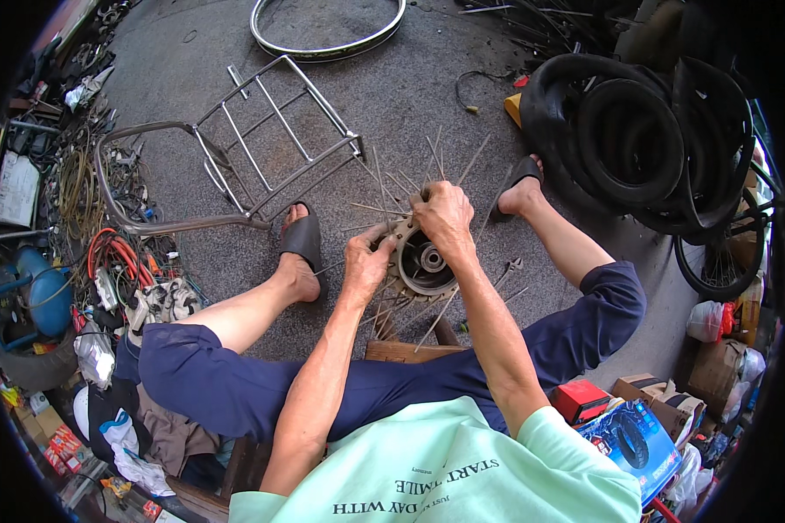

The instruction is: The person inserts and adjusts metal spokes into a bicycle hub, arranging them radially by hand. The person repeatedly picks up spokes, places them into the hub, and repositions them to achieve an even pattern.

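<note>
Between my knees sits a metal wheel hub, with a round bearing opening in its middle and holes along its flange. Several loose thin spokes fan out from it on all sides. My left hand grips the hub's left edge, thumb and fingers closed on the flange. At the hub's upper edge my right hand is closed, its fingertips pressed together among the spokes; whatever they pinch is hidden. A wooden block stands below the hub, close to my lap.
A metal rack frame lies ahead on the left, and a bare wheel rim farther off. Black tyres are piled at the right. Cables and parts crowd the left side. A wrench lies right of the hub.
</note>
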`<state>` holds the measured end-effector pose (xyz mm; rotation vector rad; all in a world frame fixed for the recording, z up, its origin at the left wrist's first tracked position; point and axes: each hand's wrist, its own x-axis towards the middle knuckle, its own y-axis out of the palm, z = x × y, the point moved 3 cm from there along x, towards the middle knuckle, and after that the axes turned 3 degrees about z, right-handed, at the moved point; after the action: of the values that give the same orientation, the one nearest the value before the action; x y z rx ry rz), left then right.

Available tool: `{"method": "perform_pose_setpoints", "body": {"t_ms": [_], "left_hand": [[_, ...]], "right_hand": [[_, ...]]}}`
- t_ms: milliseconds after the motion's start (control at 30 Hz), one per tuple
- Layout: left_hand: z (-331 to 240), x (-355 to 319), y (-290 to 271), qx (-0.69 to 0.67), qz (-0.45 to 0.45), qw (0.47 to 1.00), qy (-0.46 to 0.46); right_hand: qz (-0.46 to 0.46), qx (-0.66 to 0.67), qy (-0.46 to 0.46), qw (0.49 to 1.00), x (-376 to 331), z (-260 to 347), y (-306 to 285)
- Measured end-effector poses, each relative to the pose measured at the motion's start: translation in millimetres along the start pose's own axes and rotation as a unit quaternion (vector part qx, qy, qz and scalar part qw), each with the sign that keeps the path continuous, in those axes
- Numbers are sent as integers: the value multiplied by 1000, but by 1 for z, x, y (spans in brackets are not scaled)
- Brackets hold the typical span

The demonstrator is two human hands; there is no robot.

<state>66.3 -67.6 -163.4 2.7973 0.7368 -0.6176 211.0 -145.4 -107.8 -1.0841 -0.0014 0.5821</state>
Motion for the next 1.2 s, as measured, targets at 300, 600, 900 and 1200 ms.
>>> {"method": "perform_pose_setpoints", "body": {"t_ms": [300,600,900,1200], "left_hand": [[-11,10,8,-78,15,996,-30],[-16,26,19,-80,51,994,-55],[-5,32,17,-94,50,993,-56],[-14,30,24,-70,51,994,-63]], "right_hand": [[60,43,-40,996,21,3,6],[-42,315,11,948,18,-41,-33],[83,338,54,936,25,-77,-11],[-87,94,45,991,28,-66,-27]]}}
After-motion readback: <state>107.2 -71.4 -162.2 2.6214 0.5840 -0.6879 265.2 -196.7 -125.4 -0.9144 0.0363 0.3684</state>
